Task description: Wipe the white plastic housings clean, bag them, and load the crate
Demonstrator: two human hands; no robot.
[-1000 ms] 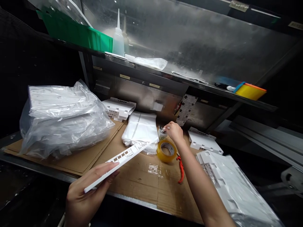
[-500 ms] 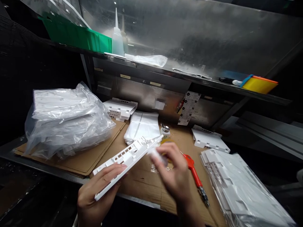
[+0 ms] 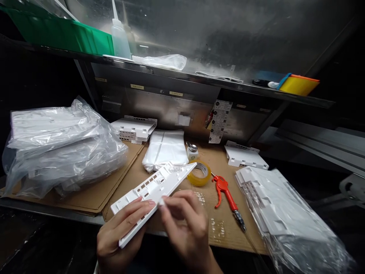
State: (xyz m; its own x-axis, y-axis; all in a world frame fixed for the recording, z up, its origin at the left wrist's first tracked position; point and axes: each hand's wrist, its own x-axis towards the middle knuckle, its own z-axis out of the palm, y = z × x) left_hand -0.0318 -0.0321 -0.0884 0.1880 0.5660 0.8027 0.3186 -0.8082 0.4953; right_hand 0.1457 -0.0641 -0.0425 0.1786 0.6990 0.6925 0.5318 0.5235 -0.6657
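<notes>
My left hand (image 3: 125, 232) is closed round the lower left end of a white plastic housing panel (image 3: 168, 186), which has square cut-outs along one side. The panel is tilted up above the cardboard. My right hand (image 3: 188, 220) pinches a small white wad (image 3: 161, 202), cloth or paper I cannot tell, against the panel's long near edge. Most of the wad is hidden by the fingers. Just beyond the panel's far end lies a roll of yellowish tape (image 3: 199, 173). A red air blow gun (image 3: 228, 194) rests to the right of my right hand.
Bagged white panels (image 3: 65, 140) are piled at left, and more bagged panels (image 3: 282, 205) lie at right. Behind are flat plastic bags (image 3: 165, 148), a pump bottle (image 3: 192, 151) and white housings (image 3: 134, 127). A metal shelf (image 3: 159, 68) spans above, holding a squeeze bottle (image 3: 120, 38).
My right hand has moved left and down with the white wad, from beside the panel's far end to its near edge close to my left hand. The camera view has shifted.
</notes>
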